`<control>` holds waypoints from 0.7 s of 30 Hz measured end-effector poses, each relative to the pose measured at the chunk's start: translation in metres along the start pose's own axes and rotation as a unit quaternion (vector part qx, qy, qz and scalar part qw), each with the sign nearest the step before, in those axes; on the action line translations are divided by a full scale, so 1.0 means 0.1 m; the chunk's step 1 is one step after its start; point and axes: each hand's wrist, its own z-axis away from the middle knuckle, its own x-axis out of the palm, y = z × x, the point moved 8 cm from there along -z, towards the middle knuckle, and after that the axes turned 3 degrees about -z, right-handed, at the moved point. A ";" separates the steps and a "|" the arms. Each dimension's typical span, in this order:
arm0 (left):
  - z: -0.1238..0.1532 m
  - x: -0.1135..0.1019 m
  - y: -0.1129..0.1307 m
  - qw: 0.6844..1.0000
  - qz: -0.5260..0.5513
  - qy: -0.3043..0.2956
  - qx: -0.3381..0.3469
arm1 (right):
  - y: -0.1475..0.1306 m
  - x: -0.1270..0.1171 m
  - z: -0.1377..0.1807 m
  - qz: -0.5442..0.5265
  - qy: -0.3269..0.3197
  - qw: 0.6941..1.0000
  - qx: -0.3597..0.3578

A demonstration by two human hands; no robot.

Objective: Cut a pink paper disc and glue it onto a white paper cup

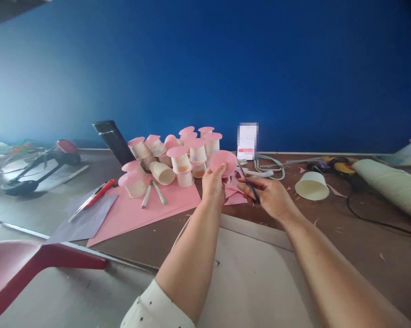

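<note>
My left hand pinches a round pink paper disc and holds it up above the brown table. My right hand grips a pair of dark scissors just right of the disc, blades pointing toward it. Behind the disc stands a cluster of several paper cups topped with pink discs, some upright, some tipped over. Pink paper scraps lie under my hands.
A pink paper sheet with two markers lies left, beside a grey sheet and a red-handled knife. A black flask, an upturned cup, a paper roll, cables and a red chair surround.
</note>
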 end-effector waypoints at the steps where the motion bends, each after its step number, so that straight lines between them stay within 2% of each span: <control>1: 0.00 0.00 0.00 1.000 -0.002 0.002 0.001 | -0.01 0.00 0.00 0.000 0.000 1.000 -0.001; 21: 0.01 0.00 0.01 1.000 -0.016 -0.006 0.007 | -0.08 0.01 0.02 0.012 0.000 1.000 -0.010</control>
